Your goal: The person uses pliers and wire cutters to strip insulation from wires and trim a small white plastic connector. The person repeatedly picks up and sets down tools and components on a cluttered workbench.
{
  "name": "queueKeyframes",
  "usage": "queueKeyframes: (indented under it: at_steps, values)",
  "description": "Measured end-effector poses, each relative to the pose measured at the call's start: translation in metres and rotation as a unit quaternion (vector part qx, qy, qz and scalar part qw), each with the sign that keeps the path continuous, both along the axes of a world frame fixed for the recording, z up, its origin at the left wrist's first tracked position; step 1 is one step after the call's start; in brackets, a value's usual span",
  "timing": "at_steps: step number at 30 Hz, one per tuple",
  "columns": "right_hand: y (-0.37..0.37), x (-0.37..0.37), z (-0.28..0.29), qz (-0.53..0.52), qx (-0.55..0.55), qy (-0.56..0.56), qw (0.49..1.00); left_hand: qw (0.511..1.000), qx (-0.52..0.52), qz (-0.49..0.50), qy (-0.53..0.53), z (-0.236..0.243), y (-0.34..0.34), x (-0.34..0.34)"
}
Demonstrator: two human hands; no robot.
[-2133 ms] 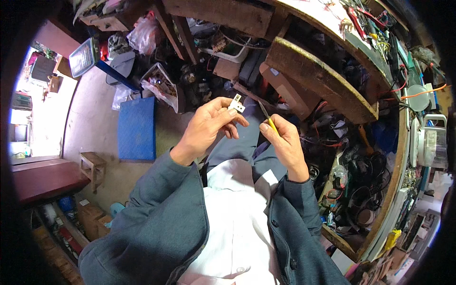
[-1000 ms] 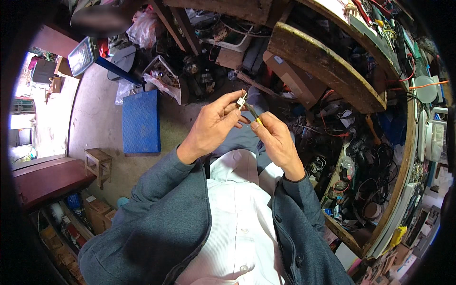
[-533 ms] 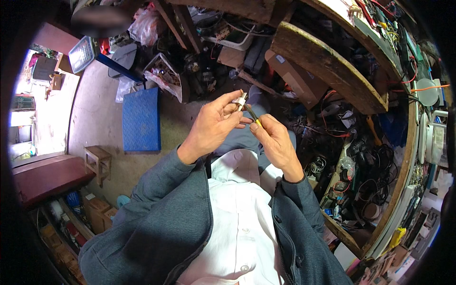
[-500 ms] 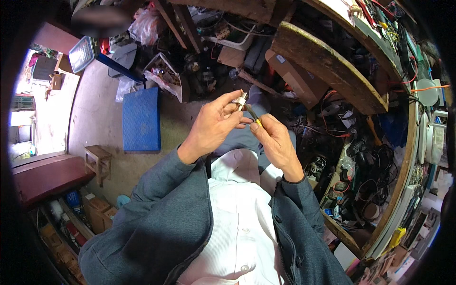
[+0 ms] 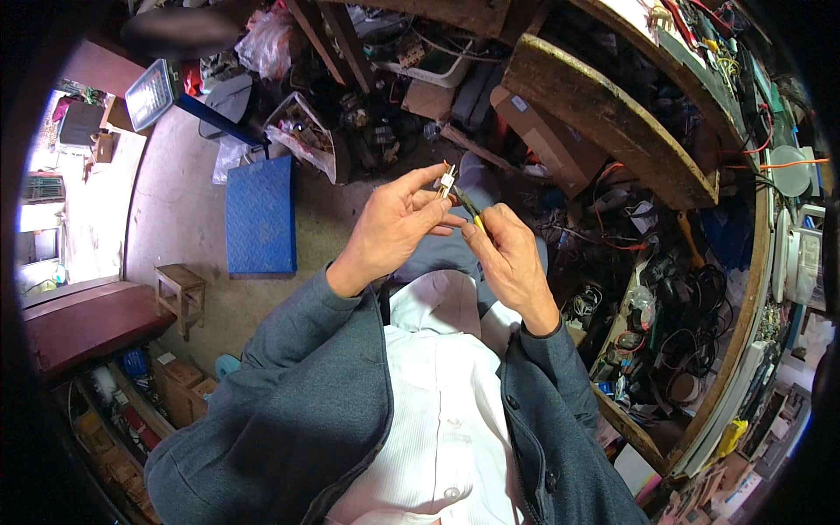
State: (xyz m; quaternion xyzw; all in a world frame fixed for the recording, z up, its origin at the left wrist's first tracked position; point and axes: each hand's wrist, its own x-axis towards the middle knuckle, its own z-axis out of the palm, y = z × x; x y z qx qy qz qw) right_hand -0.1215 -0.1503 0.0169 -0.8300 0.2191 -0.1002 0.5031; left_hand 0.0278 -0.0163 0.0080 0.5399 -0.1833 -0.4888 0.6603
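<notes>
small white connector point(image 5: 447, 180) sits pinched between the thumb and fingertips of the left hand point(image 5: 398, 225), held up in front of the chest and above the lap, well clear of the cluttered wooden table point(image 5: 612, 114) off to the right. right hand point(image 5: 512, 258) has its grip closed around a slim tool with a yellow handle point(image 5: 473, 214), whose dark tip points up and left toward the connector; whether the tip actually touches it is too small to tell. both grips are narrow and occupied, left on the part, right on the tool.

to do this well, it seems wise to keep the left fingertips near the connector's edges so the tool's working end has an open face to reach, and to brace the two hands against each other so the tip does not wander. light pressure looks best, since a part this small could spring out of the pinch and drop to the concrete floor point(image 5: 175, 210), among the blue mat point(image 5: 258, 214), the little wooden stool point(image 5: 179, 293) and the tangle of black cables point(image 5: 674, 306), where it would be hard to find.
</notes>
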Motion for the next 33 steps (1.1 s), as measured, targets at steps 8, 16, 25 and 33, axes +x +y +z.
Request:
queueKeyframes:
  at_steps: [8, 16, 25, 33]
  values:
    - [0.001, 0.0, 0.002, -0.004, 0.011, 0.005, 1.0, 1.0, 0.007, -0.009, -0.02, 0.0, 0.001, 0.001]
    - [0.002, -0.001, 0.004, 0.0, -0.008, 0.006, 1.0, 0.996, 0.02, 0.002, -0.089, -0.002, 0.001, 0.0]
    - [0.003, -0.002, 0.003, 0.005, -0.014, -0.008, 1.0, 0.998, 0.005, -0.013, -0.054, -0.013, 0.001, 0.004]
    - [0.005, -0.001, 0.001, 0.01, -0.008, -0.018, 1.0, 0.991, -0.005, -0.001, 0.131, -0.008, 0.002, 0.011]
